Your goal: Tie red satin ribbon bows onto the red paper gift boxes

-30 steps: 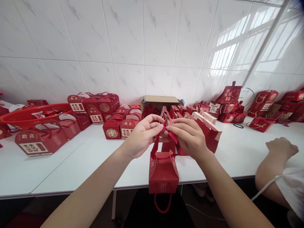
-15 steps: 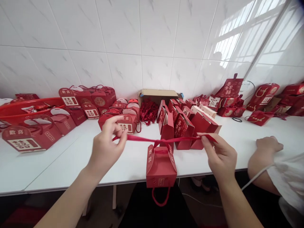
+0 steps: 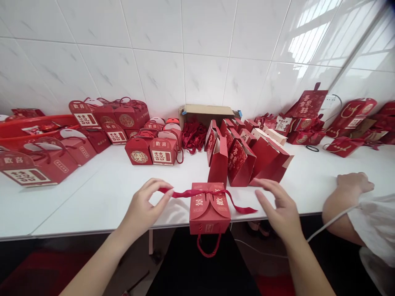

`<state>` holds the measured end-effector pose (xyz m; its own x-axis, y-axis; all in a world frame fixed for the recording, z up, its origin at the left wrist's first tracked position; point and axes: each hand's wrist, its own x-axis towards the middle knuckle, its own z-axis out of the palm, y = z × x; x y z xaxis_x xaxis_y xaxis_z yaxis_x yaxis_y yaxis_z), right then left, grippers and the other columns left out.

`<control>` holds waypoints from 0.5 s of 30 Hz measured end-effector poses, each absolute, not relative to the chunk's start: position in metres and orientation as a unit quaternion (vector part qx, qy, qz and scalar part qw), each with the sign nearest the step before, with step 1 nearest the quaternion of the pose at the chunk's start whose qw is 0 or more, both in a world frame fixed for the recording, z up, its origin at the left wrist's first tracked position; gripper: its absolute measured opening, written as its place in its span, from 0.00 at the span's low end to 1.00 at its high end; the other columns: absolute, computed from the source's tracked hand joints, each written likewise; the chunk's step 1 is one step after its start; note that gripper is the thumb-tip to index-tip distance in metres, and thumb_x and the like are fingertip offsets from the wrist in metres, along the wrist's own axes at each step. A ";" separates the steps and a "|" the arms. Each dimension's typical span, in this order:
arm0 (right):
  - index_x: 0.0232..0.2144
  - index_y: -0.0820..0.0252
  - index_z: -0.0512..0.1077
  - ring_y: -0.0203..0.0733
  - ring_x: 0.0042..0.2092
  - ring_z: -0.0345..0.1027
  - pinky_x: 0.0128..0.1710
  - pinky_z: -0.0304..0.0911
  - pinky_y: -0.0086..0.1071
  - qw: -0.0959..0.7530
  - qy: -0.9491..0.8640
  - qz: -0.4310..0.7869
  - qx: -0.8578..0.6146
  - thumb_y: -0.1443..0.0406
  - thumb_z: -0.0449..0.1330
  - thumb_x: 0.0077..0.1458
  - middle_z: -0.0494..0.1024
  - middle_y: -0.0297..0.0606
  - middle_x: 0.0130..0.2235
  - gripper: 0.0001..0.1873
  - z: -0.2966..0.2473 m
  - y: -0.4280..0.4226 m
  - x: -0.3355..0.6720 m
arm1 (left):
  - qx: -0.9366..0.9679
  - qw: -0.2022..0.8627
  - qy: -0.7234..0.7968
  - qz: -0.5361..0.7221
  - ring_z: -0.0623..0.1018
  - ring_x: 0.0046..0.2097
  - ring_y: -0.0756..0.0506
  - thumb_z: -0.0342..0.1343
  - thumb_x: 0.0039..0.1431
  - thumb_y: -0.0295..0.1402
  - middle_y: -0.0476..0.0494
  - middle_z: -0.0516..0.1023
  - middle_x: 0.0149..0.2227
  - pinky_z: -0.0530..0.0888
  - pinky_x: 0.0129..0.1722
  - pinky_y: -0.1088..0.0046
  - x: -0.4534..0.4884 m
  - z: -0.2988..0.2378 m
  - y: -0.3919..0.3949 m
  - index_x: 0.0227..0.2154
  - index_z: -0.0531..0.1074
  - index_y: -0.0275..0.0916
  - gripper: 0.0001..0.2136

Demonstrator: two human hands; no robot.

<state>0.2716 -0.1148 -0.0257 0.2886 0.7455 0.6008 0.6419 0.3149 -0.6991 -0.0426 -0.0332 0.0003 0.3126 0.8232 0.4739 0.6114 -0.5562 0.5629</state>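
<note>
A small red gift box stands at the front edge of the white table, its rope handle hanging below the edge. A red ribbon is tied across the box top. My left hand pinches the ribbon's left end lightly between thumb and forefinger, left of the box. My right hand hovers right of the box with fingers spread and nothing in it. The ribbon's right end lies loose on the table just beside it.
Folded red paper bags stand behind the box, before a cardboard box of red ribbons. Finished red gift boxes and a red basin fill the left. Another person's arm rests on the table at right.
The hands pulled the ribbon out sideways, then lowered. The box now sits on the table edge with the ribbon tied across it, and my right hand has let go of its end.
</note>
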 end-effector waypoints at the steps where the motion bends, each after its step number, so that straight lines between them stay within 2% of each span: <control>1: 0.46 0.52 0.72 0.41 0.48 0.67 0.50 0.62 0.36 0.536 -0.630 0.073 -0.557 0.61 0.57 0.58 0.72 0.38 0.46 0.13 -0.019 -0.113 0.262 | 0.803 0.168 0.431 0.377 0.73 0.47 0.45 0.53 0.59 0.39 0.44 0.72 0.43 0.68 0.50 0.69 -0.033 0.004 -0.037 0.36 0.73 0.42 0.08; 4: 0.53 0.52 0.67 0.41 0.54 0.63 0.54 0.61 0.36 0.475 -0.712 0.141 -0.498 0.59 0.60 0.56 0.67 0.40 0.53 0.21 -0.005 -0.108 0.237 | 0.827 0.233 0.385 0.337 0.67 0.56 0.43 0.55 0.58 0.40 0.43 0.67 0.53 0.63 0.58 0.63 -0.010 0.010 -0.046 0.43 0.72 0.45 0.12; 7: 0.56 0.52 0.64 0.44 0.60 0.57 0.59 0.57 0.39 0.419 -0.738 0.182 -0.497 0.57 0.60 0.55 0.61 0.42 0.58 0.27 0.000 -0.105 0.220 | 0.844 0.283 0.356 0.285 0.63 0.60 0.42 0.56 0.57 0.41 0.43 0.63 0.57 0.62 0.60 0.61 0.005 0.013 -0.051 0.49 0.69 0.48 0.17; 10: 0.53 0.53 0.66 0.45 0.60 0.56 0.60 0.55 0.41 0.395 -0.737 0.195 -0.513 0.57 0.58 0.56 0.62 0.43 0.58 0.22 -0.002 -0.103 0.212 | 0.844 0.313 0.344 0.268 0.64 0.60 0.42 0.55 0.58 0.39 0.43 0.62 0.57 0.63 0.60 0.62 0.010 0.014 -0.052 0.51 0.66 0.49 0.18; 15: 0.48 0.53 0.69 0.45 0.60 0.56 0.60 0.55 0.43 0.417 -0.729 0.184 -0.510 0.59 0.58 0.56 0.63 0.42 0.57 0.16 -0.010 -0.102 0.208 | 0.839 0.323 0.345 0.271 0.63 0.60 0.42 0.55 0.58 0.39 0.44 0.61 0.56 0.63 0.60 0.62 0.010 0.015 -0.053 0.46 0.68 0.47 0.13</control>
<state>0.2080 -0.1021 -0.0096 -0.1311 0.8981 0.4199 0.5904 0.4109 -0.6947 0.0098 -0.0530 0.0145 0.6151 0.7539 0.2309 0.4047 -0.5532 0.7282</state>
